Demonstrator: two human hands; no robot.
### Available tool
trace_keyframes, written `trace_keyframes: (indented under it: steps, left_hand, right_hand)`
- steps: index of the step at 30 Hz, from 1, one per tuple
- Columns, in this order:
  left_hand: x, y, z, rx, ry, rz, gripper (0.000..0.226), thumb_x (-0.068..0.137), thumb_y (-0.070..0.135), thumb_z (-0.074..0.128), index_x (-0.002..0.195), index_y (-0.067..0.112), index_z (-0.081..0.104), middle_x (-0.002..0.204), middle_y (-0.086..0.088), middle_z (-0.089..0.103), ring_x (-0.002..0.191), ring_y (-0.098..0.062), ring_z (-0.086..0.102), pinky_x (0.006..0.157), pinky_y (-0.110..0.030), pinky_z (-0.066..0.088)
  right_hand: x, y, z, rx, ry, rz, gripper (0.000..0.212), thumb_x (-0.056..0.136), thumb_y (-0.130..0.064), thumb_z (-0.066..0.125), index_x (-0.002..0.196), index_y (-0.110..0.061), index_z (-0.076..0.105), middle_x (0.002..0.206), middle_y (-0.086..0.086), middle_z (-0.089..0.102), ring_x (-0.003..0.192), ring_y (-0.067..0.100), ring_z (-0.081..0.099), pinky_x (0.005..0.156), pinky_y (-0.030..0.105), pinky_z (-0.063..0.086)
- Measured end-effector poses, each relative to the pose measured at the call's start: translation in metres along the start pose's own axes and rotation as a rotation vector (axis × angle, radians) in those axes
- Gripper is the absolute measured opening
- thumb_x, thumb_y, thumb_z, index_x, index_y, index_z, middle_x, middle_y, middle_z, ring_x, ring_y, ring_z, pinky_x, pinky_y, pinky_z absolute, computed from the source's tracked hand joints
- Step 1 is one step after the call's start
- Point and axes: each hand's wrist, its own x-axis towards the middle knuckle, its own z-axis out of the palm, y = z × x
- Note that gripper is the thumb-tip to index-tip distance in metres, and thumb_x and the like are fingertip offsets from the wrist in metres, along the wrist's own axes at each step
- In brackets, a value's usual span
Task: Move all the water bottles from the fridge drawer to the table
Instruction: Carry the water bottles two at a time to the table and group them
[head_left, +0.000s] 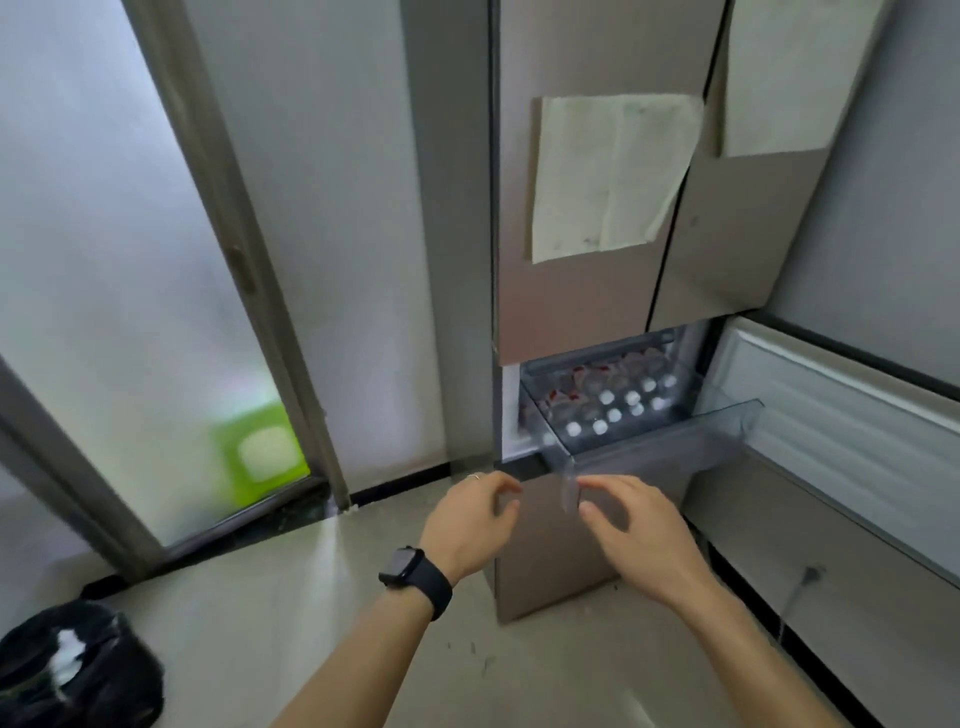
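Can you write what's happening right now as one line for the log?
drawer: pulled out | water bottles: inside | left hand: open, empty | right hand: open, empty, near drawer front

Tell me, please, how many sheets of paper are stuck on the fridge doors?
2: one sheet on the left upper door, another sheet on the right upper door, cut off by the frame's top.

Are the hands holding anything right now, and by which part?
Nothing is held. Both the left hand and right hand are open and empty, short of the drawer of bottles.
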Motion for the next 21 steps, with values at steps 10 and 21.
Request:
trace_keyframes:
  steps: [10,21]
  left_hand:
    - [0.161,0.028,0.071,-0.081,-0.238,0.037,0.034,0.097,0.036,0.055,0.129,0.026,0.061,0.129,0.001,0.06,0.113,-0.016,0.06,0.097,-0.031,0.05]
    - [0.302,0.045,0.167,-0.353,-0.232,-0.38,0.042,0.089,0.028,0.056,0.13,0.017,0.056,0.126,-0.006,0.061,0.109,-0.026,0.062,0.094,-0.038,0.053]
  right_hand:
    - [0.086,0.107,-0.024,-0.022,0.003,0.242,0.036,0.093,-0.042,0.061,0.128,-0.04,0.055,0.12,-0.022,0.055,0.118,0.008,0.051,0.099,0.029,0.045]
    - [0.259,0.21,-0.004,0.04,-0.244,0.221,0.03,0.095,-0.035,0.06,0.123,-0.024,0.058,0.113,-0.009,0.064,0.1,0.007,0.059,0.082,0.021,0.044]
